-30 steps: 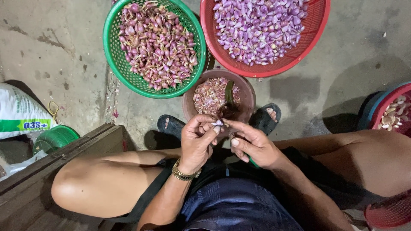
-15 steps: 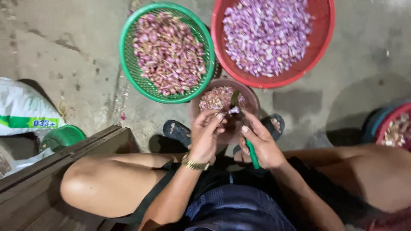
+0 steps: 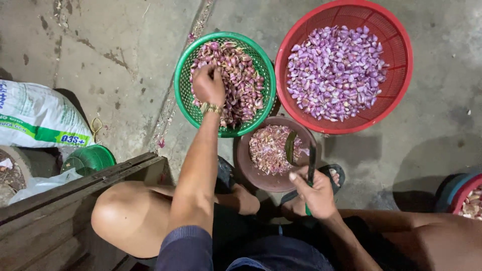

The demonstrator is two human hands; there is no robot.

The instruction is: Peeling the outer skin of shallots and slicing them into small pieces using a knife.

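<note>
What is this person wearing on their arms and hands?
Both hands are bare, with no gloves. The left hand has a gold-coloured metal watch or bracelet at the wrist, and a dark blue short sleeve covers the upper arm. The right hand and its forearm show nothing worn.

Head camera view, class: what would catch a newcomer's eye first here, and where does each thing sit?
The red basket at top right, heaped with peeled purple shallots. Beside it, the left hand reaches into the green basket of unpeeled shallots. Below, the right hand holds a knife over a brown bowl of peelings.
</note>
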